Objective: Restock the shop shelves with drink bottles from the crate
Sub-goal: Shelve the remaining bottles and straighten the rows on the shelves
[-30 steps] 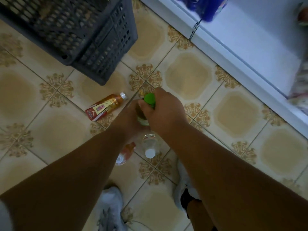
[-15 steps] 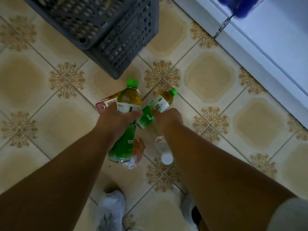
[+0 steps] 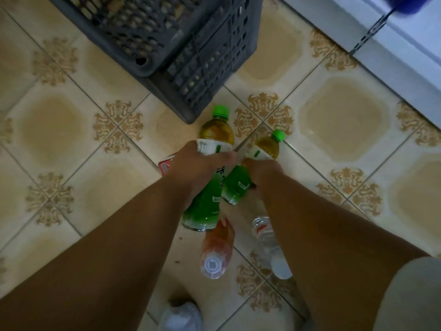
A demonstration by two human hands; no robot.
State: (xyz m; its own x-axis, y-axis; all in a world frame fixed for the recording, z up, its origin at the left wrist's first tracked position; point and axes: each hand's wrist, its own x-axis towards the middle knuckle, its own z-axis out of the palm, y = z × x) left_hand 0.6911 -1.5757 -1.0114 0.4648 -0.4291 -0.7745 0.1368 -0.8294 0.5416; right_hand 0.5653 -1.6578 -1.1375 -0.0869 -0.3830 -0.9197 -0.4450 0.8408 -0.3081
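While your left hand (image 3: 198, 168) wraps the larger green-capped plastic tea bottle (image 3: 210, 177) and your right hand (image 3: 262, 173) grips the smaller one (image 3: 250, 168), both hang lifted over the tiled floor (image 3: 334, 120) beside the dark plastic crate (image 3: 167, 39), presumably for shelving.

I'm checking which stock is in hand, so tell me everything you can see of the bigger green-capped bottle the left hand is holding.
The bigger green-capped bottle looks like clear plastic, with a ribbed green screw cap, amber drink showing at the shoulder, and a wrap label that is white at the top and green below with dark characters. It is capped and looks full. The left hand grips it round the middle, held above the floor tiles, cap pointing away from the person toward the crate corner. Its lower body lies right beside the smaller bottle; I cannot tell whether they touch.
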